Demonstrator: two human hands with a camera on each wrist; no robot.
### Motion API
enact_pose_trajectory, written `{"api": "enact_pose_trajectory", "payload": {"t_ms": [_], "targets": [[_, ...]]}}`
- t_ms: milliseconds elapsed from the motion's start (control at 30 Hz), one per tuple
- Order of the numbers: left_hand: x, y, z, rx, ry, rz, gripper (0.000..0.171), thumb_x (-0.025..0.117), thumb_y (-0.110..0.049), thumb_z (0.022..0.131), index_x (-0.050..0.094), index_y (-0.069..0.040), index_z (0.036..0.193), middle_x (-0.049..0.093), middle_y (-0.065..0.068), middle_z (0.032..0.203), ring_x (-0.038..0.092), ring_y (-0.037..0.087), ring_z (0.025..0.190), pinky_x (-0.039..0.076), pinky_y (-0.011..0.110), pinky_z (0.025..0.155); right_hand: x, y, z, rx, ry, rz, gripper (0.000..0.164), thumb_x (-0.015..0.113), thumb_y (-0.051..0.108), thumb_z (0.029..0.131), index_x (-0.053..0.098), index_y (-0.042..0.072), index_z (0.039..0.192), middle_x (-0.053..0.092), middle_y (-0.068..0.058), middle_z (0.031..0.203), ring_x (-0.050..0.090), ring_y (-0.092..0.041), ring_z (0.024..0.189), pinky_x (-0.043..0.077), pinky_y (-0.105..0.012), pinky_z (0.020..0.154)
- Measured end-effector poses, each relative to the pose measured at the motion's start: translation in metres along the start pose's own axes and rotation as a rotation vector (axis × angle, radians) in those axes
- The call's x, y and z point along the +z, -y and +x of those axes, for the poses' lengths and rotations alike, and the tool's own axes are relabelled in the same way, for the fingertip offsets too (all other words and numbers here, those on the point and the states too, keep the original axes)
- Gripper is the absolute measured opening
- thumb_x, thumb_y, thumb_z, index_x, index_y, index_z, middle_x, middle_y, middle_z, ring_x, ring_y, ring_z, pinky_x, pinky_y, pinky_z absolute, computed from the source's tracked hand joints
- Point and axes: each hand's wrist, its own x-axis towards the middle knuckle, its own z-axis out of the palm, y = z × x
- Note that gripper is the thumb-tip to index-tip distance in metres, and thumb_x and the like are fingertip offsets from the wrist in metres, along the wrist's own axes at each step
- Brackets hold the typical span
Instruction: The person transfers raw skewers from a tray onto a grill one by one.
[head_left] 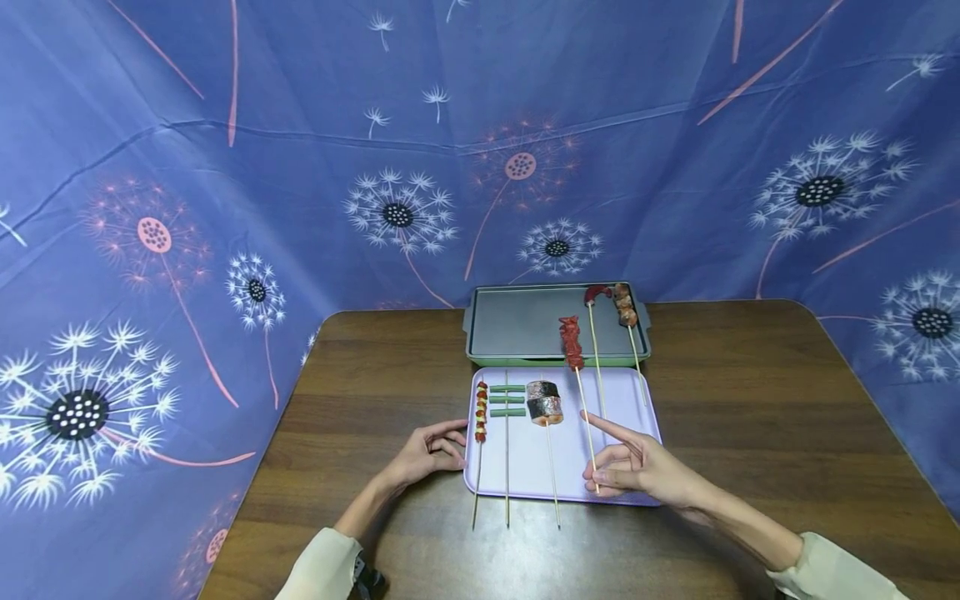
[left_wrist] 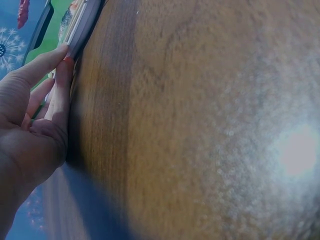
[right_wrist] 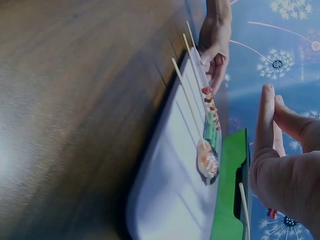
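My right hand (head_left: 637, 467) pinches the lower stick of a skewer of folded red meat (head_left: 572, 343), its index finger stretched along the stick. The meat end points at the griddle's front edge. At the left rim of the lilac tray (head_left: 600, 497), my left hand (head_left: 431, 450) grips the edge between thumb and fingers, also seen in the left wrist view. On the tray lie a skewer of small red and yellow pieces (head_left: 481, 412), a skewer of green bean-like pieces (head_left: 507, 400) and a skewer with two dark-skinned fish-like chunks (head_left: 544, 402).
Behind the tray stands a green griddle with a grey plate (head_left: 525, 321). A skewer with a dark red curved piece (head_left: 597, 292) and one of brown meat chunks (head_left: 625, 305) lie on its right side, sticks over the tray. A blue dandelion-print cloth (head_left: 480, 108) hangs around the wooden table (head_left: 360, 367).
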Motion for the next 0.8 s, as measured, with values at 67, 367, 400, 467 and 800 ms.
{"api": "enact_pose_trajectory", "payload": {"t_ms": [67,367,400,467,800], "targets": [[0.000,0.000,0.000,0.008,0.007,-0.001,0.070,0.076,0.007,0.084,0.046,0.009,0.147,0.062,0.036,0.122,0.071,0.004,0.087,0.054,0.018,0.087,-0.001,0.005,0.003,0.015,-0.044,-0.030,0.082,0.059,-0.004,0.099,0.009,0.004,0.164,0.075,-0.007,0.110,0.075,-0.020,0.102,0.061,-0.035,0.089],[0.000,0.001,0.001,0.027,0.019,-0.005,0.070,0.075,0.008,0.084,0.044,0.011,0.147,0.059,0.041,0.122,0.071,0.002,0.086,0.054,0.017,0.086,-0.014,0.023,0.021,0.125,-0.185,-0.082,0.091,0.066,0.003,0.097,0.003,0.001,0.163,0.074,-0.007,0.107,0.076,-0.020,0.100,0.061,-0.034,0.088],[0.000,0.000,0.001,0.027,0.018,-0.004,0.071,0.076,0.008,0.084,0.044,0.011,0.147,0.059,0.041,0.122,0.071,0.003,0.086,0.054,0.017,0.086,-0.016,0.025,0.023,0.138,-0.194,-0.073,0.091,0.066,0.003,0.097,0.003,0.002,0.163,0.074,-0.007,0.106,0.076,-0.019,0.100,0.061,-0.033,0.089],[0.000,0.000,0.002,0.027,0.014,-0.009,0.070,0.076,0.009,0.084,0.045,0.010,0.148,0.059,0.040,0.122,0.071,0.003,0.086,0.054,0.017,0.086,-0.020,0.027,0.027,0.162,-0.207,-0.051,0.092,0.066,0.002,0.098,0.001,0.004,0.164,0.074,-0.006,0.106,0.076,-0.018,0.099,0.060,-0.032,0.090],[0.001,-0.001,-0.001,0.011,0.007,-0.019,0.070,0.073,0.012,0.084,0.044,0.010,0.148,0.058,0.041,0.124,0.071,0.003,0.087,0.055,0.017,0.086,-0.034,0.030,0.049,0.230,-0.221,0.011,0.091,0.061,-0.002,0.099,-0.002,0.007,0.164,0.071,-0.003,0.106,0.073,-0.012,0.102,0.058,-0.029,0.094]]}}
